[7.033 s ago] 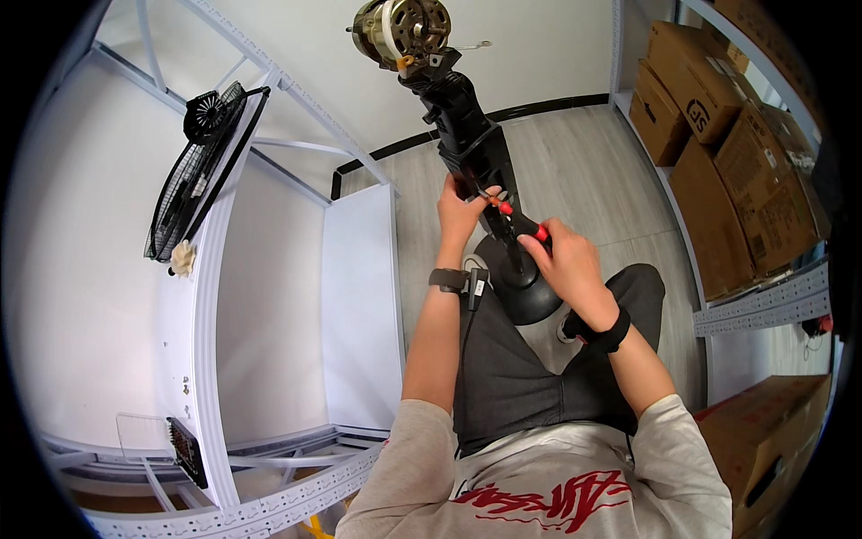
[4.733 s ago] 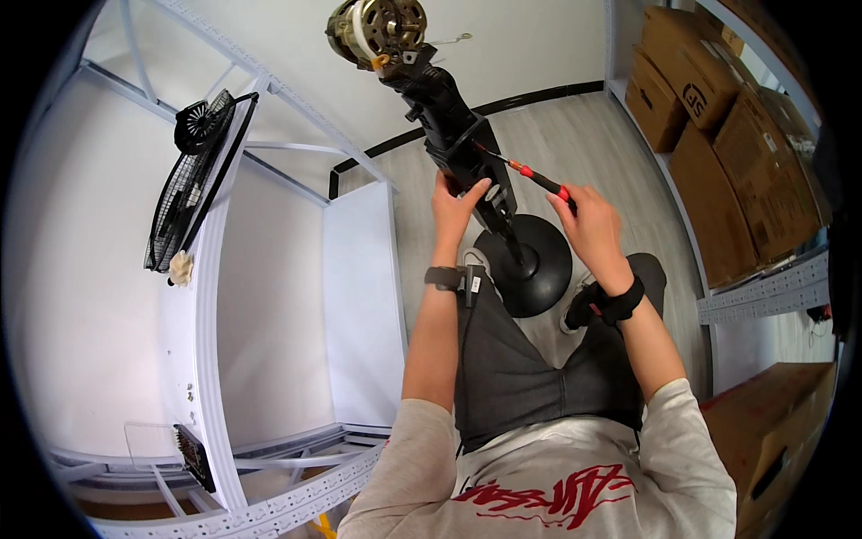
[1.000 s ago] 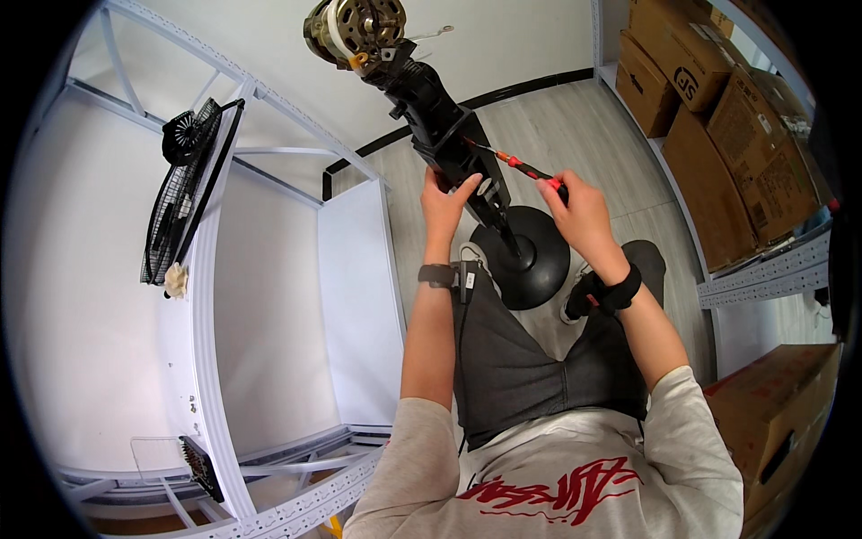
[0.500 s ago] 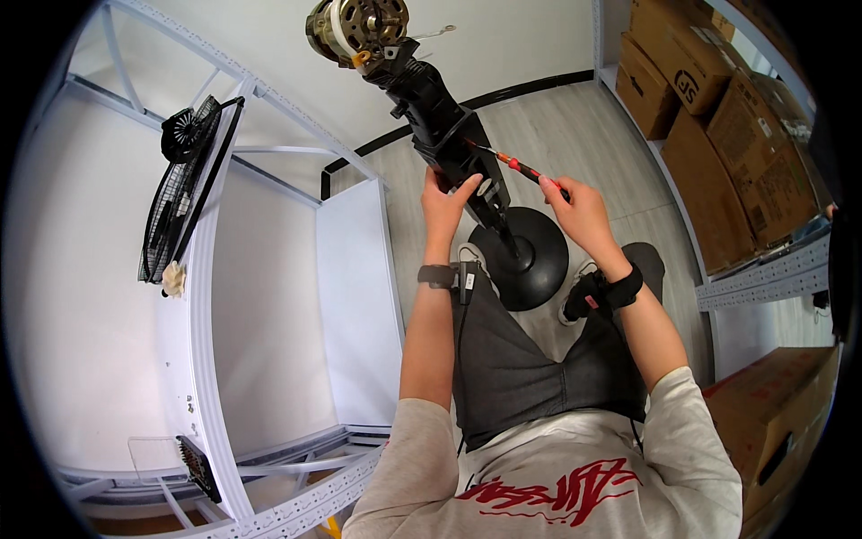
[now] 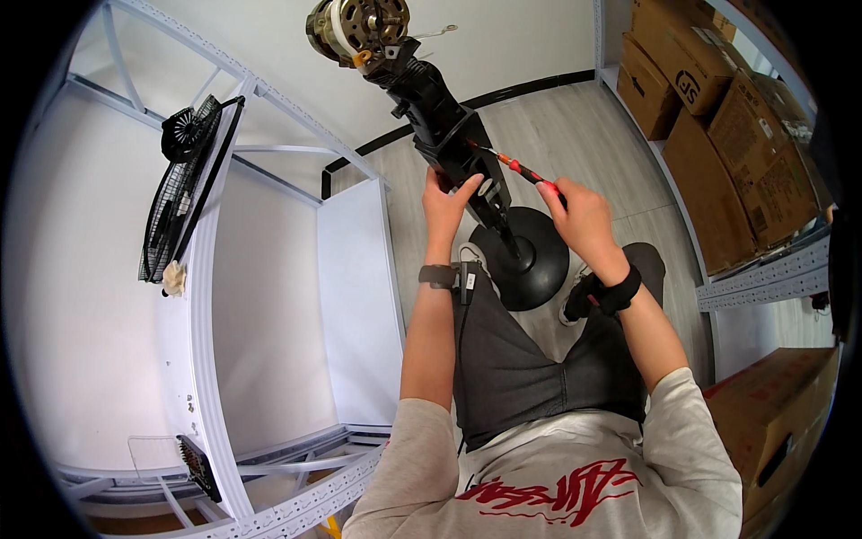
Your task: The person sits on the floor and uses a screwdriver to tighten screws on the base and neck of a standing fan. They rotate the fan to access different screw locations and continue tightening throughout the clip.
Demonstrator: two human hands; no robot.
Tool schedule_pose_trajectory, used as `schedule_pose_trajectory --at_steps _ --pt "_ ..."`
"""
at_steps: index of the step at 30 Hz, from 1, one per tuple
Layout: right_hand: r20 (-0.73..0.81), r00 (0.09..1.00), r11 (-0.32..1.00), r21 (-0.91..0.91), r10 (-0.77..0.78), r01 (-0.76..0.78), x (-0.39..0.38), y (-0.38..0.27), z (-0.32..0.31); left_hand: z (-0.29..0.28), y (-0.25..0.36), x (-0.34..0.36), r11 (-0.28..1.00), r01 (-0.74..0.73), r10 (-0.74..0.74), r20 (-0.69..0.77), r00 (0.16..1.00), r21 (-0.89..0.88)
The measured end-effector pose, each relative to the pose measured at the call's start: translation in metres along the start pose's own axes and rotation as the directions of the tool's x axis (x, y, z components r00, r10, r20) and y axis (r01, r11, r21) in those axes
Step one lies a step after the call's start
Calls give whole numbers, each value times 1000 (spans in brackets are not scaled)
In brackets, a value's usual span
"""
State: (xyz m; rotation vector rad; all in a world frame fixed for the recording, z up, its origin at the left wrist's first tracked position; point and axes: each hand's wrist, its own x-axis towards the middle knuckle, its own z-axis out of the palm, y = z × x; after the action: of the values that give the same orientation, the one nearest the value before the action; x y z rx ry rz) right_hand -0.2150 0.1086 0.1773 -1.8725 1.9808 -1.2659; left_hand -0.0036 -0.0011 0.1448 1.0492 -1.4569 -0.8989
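A black pedestal fan body [image 5: 449, 135] rises from a round black base [image 5: 530, 278] that stands between my feet. At its top sits the bare fan motor [image 5: 373, 22], brass-coloured with a white band. My left hand [image 5: 446, 199] grips the black housing from its left side, thumb lying across the front. In my right hand [image 5: 579, 216] is a red and black screwdriver [image 5: 530, 171], held by its handle. Its shaft points up and left into the open housing; the tip is hard to make out against the dark inside.
On the white shelf rack [image 5: 202, 359] at left lie a black fan grille [image 5: 171, 207], a beige knob-like piece [image 5: 174, 278], several small screws and a black bit set [image 5: 197, 467]. Cardboard boxes [image 5: 705, 184] fill the right rack; another box [image 5: 772, 413] stands at lower right.
My right hand has turned about the screwdriver handle, with its fingers now wrapped differently. The fan, the left hand and the screwdriver's tip have stayed nearly in place.
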Motion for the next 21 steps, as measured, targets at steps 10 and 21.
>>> schedule_pose_trajectory --at_steps 10,21 --pt "235 935 902 281 267 -328 8 5 0 0 -4 1 1000 -17 17 -1 1000 -6" --pt "72 980 961 194 187 -198 -32 32 6 5 -123 -44 998 30 -29 -22 999 49"
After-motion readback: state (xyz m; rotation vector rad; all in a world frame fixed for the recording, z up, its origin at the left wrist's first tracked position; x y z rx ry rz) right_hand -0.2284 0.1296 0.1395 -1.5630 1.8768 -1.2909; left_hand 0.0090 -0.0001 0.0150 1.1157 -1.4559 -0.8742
